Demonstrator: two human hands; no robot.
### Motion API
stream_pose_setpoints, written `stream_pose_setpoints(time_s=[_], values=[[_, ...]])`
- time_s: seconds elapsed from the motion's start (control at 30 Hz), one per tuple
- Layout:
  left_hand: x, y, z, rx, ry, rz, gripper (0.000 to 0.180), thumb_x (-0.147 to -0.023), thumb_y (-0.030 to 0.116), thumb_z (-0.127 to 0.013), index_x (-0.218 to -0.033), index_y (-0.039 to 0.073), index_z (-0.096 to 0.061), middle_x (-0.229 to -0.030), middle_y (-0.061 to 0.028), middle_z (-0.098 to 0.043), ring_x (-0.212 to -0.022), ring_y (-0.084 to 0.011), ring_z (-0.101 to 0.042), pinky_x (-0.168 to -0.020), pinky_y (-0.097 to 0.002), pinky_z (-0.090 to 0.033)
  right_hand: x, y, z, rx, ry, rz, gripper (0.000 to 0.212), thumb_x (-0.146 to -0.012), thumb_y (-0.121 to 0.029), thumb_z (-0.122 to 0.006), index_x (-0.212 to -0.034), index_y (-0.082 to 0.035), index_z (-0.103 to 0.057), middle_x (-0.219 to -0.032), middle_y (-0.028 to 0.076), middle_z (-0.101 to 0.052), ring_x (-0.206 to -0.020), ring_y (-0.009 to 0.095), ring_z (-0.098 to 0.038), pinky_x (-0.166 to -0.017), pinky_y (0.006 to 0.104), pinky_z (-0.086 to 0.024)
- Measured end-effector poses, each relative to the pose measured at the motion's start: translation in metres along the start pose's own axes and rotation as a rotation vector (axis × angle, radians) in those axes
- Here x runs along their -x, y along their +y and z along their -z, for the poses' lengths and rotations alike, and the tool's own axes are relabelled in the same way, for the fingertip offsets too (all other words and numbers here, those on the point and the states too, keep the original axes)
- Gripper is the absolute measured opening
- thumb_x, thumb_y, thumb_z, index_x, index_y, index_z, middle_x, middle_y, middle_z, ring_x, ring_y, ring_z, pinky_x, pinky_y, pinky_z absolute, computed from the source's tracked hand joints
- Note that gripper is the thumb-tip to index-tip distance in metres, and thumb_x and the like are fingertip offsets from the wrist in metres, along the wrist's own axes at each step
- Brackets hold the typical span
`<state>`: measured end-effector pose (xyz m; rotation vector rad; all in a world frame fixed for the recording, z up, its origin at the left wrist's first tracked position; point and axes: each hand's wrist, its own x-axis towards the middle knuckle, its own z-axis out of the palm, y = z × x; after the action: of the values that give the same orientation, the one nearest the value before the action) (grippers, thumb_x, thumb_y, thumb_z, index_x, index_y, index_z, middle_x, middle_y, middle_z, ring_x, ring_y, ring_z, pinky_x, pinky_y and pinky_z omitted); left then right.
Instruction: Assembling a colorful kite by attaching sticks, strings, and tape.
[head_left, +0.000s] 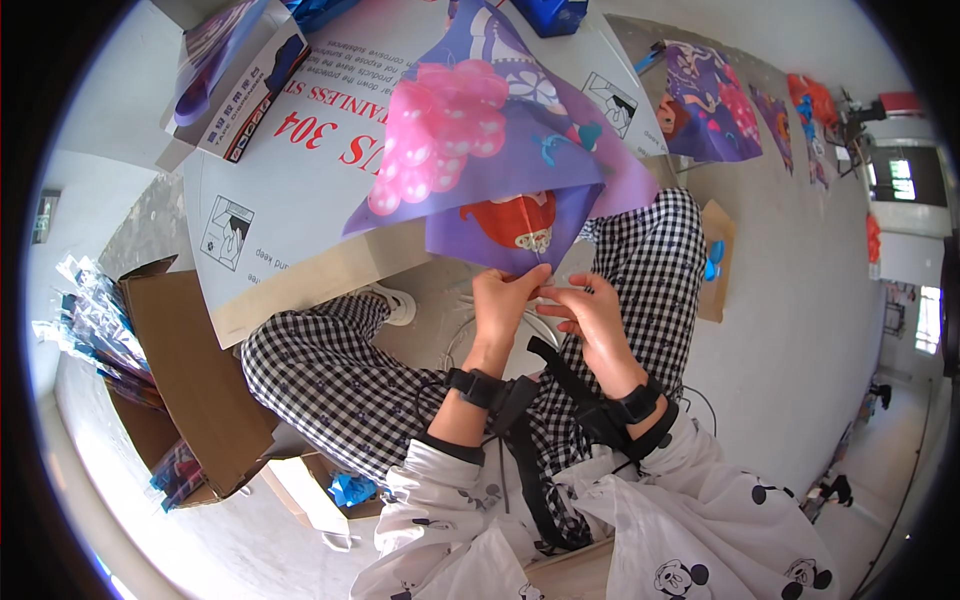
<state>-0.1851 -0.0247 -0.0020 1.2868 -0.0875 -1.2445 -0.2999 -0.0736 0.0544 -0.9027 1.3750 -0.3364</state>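
A thin purple printed sheet (570, 185), kite-like in shape, drapes over the table's near edge, with pink balloon-like shapes and a red-haired figure on it. Its folded-over lower flap (465, 245) hangs toward me. My left hand (505, 305) is closed, thumb and forefinger pinching at the flap's bottom edge, where a thin pale thread seems to run. My right hand (597, 322) is close beside it, fingers stretched and spread, the tips almost touching my left fingertips. Whether any thread lies between the right fingers is too small to tell.
A grey-white table (300, 185) bears a dispenser box (250, 95) and a blue object (552, 15). At left, a cardboard box (195, 370) holds plastic-wrapped packs. A small carton (718, 265) stands by my knee. Similar printed sheets (710, 105) are spread at right.
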Motion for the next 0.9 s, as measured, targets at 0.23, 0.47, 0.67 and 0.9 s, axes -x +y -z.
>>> stream_pose_setpoints(time_s=[0.23,0.47,0.67,0.9], values=[[0.006,0.010,-0.002,0.066,0.009,0.040,0.015,-0.080,0.007,-0.074,-0.086,-0.005,-0.069,-0.076,-0.0084,-0.070,-0.065,-0.0108,-0.064,-0.058,-0.0235,-0.052,0.007,0.010,0.027,-0.504,-0.210,-0.311,0.024,-0.092,-0.016,-0.057,-0.110,-0.003,-0.048,-0.113,0.015,-0.066,-0.088,0.022,-0.070,-0.055,0.0212,-0.048],[0.001,0.024,0.015,0.023,0.094,0.066,0.028,-0.084,0.022,-0.074,-0.075,0.002,-0.057,-0.078,-0.0063,-0.062,-0.071,-0.0150,-0.063,-0.061,-0.0277,-0.057,0.041,0.003,0.016,-0.056,-0.088,0.022,0.023,-0.096,-0.020,-0.055,-0.111,-0.002,-0.058,-0.081,0.001,-0.054,-0.058,0.007,-0.055,-0.043,0.0183,-0.036],[0.005,0.025,0.014,-0.024,0.115,0.033,0.037,-0.081,0.027,-0.077,-0.067,-0.002,-0.058,-0.068,-0.0051,-0.058,-0.062,-0.0114,-0.057,-0.057,-0.0253,-0.053,0.022,-0.010,0.003,-0.013,-0.371,0.029,0.024,-0.100,-0.019,-0.048,-0.104,-0.001,-0.063,-0.070,-0.004,-0.049,-0.051,0.003,-0.043,-0.042,0.0171,-0.030],[0.005,0.020,0.014,-0.132,0.126,-0.012,0.045,-0.076,0.031,-0.080,-0.056,0.000,-0.054,-0.058,-0.0011,-0.052,-0.054,-0.0084,-0.046,-0.051,-0.0249,-0.037,0.010,-0.005,-0.001,-0.124,-0.354,-0.030,0.025,-0.099,-0.018,-0.048,-0.109,0.000,-0.063,-0.073,-0.005,-0.049,-0.055,0.003,-0.043,-0.045,0.0177,-0.028]])
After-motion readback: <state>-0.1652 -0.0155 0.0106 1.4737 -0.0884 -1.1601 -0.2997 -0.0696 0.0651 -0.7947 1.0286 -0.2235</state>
